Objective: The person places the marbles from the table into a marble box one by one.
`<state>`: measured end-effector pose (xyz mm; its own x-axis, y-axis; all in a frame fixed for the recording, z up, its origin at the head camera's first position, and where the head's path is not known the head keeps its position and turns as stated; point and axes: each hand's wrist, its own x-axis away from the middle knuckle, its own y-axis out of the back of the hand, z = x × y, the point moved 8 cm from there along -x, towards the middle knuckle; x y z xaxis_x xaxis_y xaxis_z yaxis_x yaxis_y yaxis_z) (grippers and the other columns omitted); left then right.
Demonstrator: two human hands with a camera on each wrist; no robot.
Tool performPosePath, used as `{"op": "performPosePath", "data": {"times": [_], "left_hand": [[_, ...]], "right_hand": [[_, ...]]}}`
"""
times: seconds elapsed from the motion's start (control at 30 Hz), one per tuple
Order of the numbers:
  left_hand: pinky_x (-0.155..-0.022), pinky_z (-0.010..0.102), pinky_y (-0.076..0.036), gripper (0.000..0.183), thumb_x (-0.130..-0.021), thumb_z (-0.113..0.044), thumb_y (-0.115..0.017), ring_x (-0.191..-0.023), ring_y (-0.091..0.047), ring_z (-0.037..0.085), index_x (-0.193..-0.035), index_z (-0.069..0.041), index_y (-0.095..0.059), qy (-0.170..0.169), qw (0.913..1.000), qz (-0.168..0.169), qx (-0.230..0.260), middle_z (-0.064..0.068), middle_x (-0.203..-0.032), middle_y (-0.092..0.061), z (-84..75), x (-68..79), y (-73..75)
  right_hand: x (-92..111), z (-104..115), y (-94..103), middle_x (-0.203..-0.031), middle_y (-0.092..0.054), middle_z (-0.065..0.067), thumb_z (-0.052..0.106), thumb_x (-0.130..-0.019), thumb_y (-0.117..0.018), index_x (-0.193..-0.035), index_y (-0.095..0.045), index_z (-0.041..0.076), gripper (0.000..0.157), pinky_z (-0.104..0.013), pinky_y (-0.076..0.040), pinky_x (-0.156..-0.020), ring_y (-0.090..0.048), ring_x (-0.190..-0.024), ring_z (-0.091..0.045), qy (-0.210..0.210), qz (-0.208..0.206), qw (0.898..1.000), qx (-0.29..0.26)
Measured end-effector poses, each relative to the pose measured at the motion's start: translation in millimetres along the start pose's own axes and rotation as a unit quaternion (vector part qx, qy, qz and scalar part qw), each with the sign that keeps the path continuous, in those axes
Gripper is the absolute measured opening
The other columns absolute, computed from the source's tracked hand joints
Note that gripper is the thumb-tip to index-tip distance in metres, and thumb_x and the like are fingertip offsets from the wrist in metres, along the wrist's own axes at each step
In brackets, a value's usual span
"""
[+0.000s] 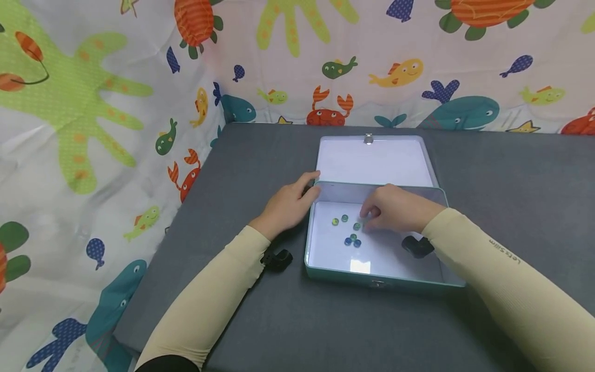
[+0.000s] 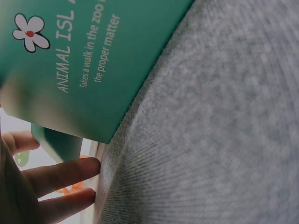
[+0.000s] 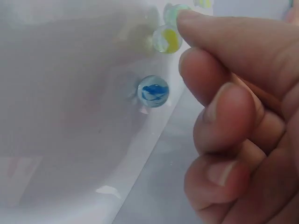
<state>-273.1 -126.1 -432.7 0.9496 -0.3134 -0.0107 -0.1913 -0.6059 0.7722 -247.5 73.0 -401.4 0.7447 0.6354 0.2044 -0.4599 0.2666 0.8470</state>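
Inside an open green tin box (image 1: 279, 272) with a white interior lie several glass marbles (image 1: 356, 226). My right hand (image 1: 400, 206) is over them. In the right wrist view one fingertip overlaps a pale green marble (image 3: 172, 15), beside a yellow-swirled marble (image 3: 167, 39). A blue-swirled marble (image 3: 153, 91) lies apart from the fingers. The other fingers of this hand are loosely bent, and no marble shows between them. My left hand (image 1: 289, 204) rests against the box's far left corner, its fingers fairly straight beside the green printed side (image 2: 88, 56).
The white-lined lid (image 1: 372, 160) lies folded back behind the box, with a metal clasp (image 1: 369, 138) at its far edge. A grey cloth (image 1: 260, 165) covers the table. Cloth printed with sea animals (image 1: 288, 72) hangs behind and to the left.
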Motion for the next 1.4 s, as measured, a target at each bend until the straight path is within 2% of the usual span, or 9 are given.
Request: {"op": "performPosePath", "data": {"times": [0.2, 0.4, 0.67, 1.03, 1.4], "left_hand": [[-0.102, 0.052, -0.052, 0.058, -0.108, -0.057, -0.036, -0.119, -0.065, 0.020, -0.161, -0.034, -0.041, -0.001, 1.0000, -0.004, 0.001, 0.005, -0.149, -0.062, -2.1, 1.5, 1.0], [-0.099, 0.051, -0.053, 0.057, -0.109, -0.057, -0.036, -0.114, -0.065, 0.020, -0.161, -0.034, -0.041, 0.004, 1.0000, -0.004, -0.002, 0.006, -0.147, -0.063, -3.2, 2.2, 0.0], [-0.106, 0.053, -0.050, 0.058, -0.108, -0.059, -0.035, -0.126, -0.063, 0.021, -0.161, -0.036, -0.040, 0.011, 0.9999, 0.002, 0.005, 0.003, -0.153, -0.058, -2.1, 3.3, -1.8], [-0.107, 0.054, -0.049, 0.057, -0.109, -0.058, -0.035, -0.126, -0.063, 0.021, -0.161, -0.035, -0.041, 0.005, 0.9999, -0.007, -0.005, 0.004, -0.151, -0.060, -2.0, 2.1, -1.2], [-0.104, 0.053, -0.051, 0.058, -0.108, -0.059, -0.036, -0.119, -0.064, 0.021, -0.161, -0.036, -0.040, 0.005, 1.0000, -0.004, 0.004, 0.004, -0.150, -0.061, -1.2, 2.5, -2.5]], "right_hand": [[2, 0, 5.2, -0.070, -0.059, 0.002, 0.015, -0.087, -0.087, -0.110, -0.082, 0.006, 0.025, -0.032, -0.046, -0.063, -0.053, -0.067, -0.013, -0.002, -0.018, 1.000, -0.006], [4, 1, 12.6, -0.067, -0.058, 0.003, 0.020, -0.086, -0.088, -0.102, -0.083, 0.007, 0.022, -0.030, -0.043, -0.060, -0.051, -0.066, -0.013, 0.004, -0.044, 0.999, -0.014], [7, -2, 17.2, -0.068, -0.061, 0.004, 0.021, -0.086, -0.088, -0.098, -0.083, 0.009, 0.018, -0.030, -0.045, -0.060, -0.053, -0.067, -0.014, -0.007, -0.051, 0.998, -0.033], [13, -5, 22.4, -0.074, -0.068, 0.003, 0.019, -0.086, -0.088, -0.100, -0.083, 0.012, 0.016, -0.032, -0.049, -0.064, -0.057, -0.072, -0.016, -0.020, -0.067, 0.996, -0.057], [20, -8, 29.3, -0.069, -0.063, 0.002, 0.016, -0.090, -0.084, -0.101, -0.082, 0.010, 0.012, -0.029, -0.043, -0.060, -0.054, -0.069, -0.016, -0.011, -0.081, 0.992, -0.096]]}}
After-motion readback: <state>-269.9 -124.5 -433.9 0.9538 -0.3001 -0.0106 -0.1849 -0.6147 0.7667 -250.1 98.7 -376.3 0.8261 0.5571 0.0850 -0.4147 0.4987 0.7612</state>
